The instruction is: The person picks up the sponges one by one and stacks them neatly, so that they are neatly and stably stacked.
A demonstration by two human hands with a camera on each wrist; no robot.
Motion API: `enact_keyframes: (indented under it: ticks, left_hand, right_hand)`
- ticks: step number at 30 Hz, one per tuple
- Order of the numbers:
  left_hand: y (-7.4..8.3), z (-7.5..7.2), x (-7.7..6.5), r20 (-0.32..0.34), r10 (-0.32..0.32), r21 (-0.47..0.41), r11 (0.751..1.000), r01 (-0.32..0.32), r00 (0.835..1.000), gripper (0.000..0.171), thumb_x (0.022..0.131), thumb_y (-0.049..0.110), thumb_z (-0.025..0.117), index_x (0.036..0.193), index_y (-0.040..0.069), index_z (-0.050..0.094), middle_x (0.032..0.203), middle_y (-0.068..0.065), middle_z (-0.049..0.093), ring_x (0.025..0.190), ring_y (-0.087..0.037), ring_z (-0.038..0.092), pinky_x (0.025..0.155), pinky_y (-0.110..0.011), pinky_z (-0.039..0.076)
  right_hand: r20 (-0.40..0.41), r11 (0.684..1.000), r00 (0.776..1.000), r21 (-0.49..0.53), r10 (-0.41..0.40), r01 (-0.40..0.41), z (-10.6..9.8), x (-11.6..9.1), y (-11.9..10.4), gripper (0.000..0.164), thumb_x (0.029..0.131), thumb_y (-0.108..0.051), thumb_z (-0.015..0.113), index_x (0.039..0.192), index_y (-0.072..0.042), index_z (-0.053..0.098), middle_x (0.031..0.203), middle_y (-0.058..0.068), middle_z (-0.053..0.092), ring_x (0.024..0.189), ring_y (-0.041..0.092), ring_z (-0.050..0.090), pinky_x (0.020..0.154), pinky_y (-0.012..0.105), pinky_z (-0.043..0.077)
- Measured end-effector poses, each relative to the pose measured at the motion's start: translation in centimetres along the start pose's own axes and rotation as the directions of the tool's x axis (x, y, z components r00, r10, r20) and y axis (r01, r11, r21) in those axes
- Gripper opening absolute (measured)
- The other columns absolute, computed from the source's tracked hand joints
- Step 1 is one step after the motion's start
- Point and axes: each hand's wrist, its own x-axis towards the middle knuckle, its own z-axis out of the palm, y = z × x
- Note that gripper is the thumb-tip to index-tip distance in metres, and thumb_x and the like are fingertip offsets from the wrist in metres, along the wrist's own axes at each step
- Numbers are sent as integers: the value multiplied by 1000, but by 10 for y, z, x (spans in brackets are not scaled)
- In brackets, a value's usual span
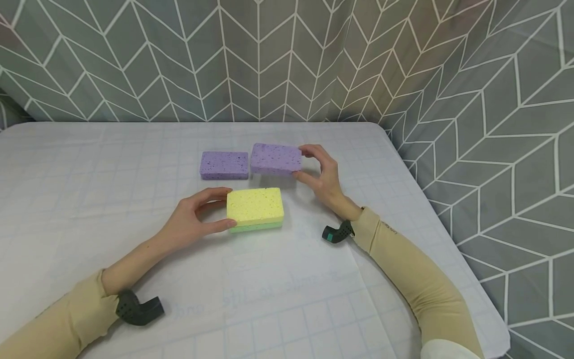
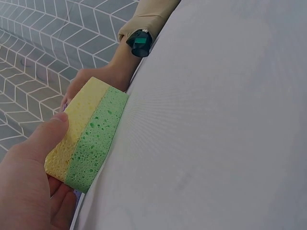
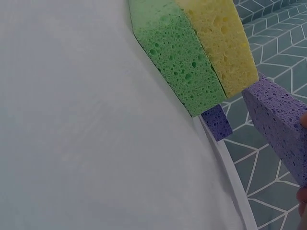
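In the head view, a yellow sponge lies flat on a green sponge, their edges nearly lined up. My left hand grips the yellow one at its left end, thumb on the near side and fingers on the far side. Farther back, my right hand pinches a purple sponge by its right end, holding it raised and slightly tilted above the table. Left of it, a second purple sponge lies on the table. In the right wrist view, only fingertips of the right hand show.
A white cloth with faint grid lines covers the table. Its far edge meets a grey curtain with a white chevron pattern, which continues along the right side. Dark camera mounts sit on both wrists, beside tan sleeves.
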Motion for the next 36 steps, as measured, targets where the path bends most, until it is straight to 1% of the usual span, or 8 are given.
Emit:
enact_keyframes:
  ticks: [7, 14, 22, 25, 30, 36]
  left_hand:
    - [0, 0, 0, -2, 4, -3, 1000, -4, 1000, 65, 81, 18, 85, 139, 14, 57, 136, -4, 61, 121, -11, 60, 107, -17, 47]
    - [-1, 0, 0, -3, 12, -4, 1000, -12, 1000, 64, 81, 17, 85, 139, 14, 57, 136, -4, 61, 120, -9, 60, 107, -17, 47]
    - [-2, 1, 1, -3, 20, 6, 1000, -20, 1000, 65, 81, 17, 85, 139, 13, 57, 137, -4, 60, 121, -12, 60, 108, -17, 47]
    - [-1, 1, 1, -2, 17, 11, 1000, -17, 1000, 65, 81, 18, 85, 139, 13, 56, 136, -4, 60, 122, -14, 60, 108, -17, 47]
    - [0, 1, 1, -2, 15, 13, 1000, -15, 1000, 65, 81, 18, 85, 139, 12, 56, 136, -5, 60, 122, -16, 60, 108, -17, 47]
    - [-1, 1, 0, -1, 15, 3, 1000, -15, 1000, 65, 81, 17, 85, 139, 12, 56, 137, -5, 60, 121, -13, 60, 108, -17, 47]
  right_hand:
    - [9, 1000, 1000, 29, -12, 11, 2, -1, -2, 48, 75, -2, 70, 117, 18, 59, 114, 34, 61, 108, 47, 55, 101, 56, 47]
    - [19, 999, 999, 38, -32, 31, 5, -3, -4, 50, 74, -4, 70, 117, 19, 59, 113, 35, 61, 106, 48, 55, 99, 56, 48]
    - [26, 998, 999, 54, -39, 38, 6, -4, -7, 49, 73, -4, 69, 116, 19, 59, 112, 34, 62, 105, 47, 56, 97, 58, 48]
    - [23, 997, 999, 63, -40, 38, 6, -4, -8, 49, 73, -4, 69, 115, 19, 60, 112, 34, 62, 105, 45, 56, 97, 55, 48]
    - [25, 996, 998, 78, -52, 50, 8, -4, -9, 47, 73, -4, 69, 114, 18, 60, 110, 33, 62, 103, 43, 56, 98, 45, 50]
    - [43, 994, 996, 78, -76, 72, 10, -5, -5, 49, 72, -4, 69, 113, 20, 59, 109, 35, 62, 102, 46, 56, 97, 44, 50]
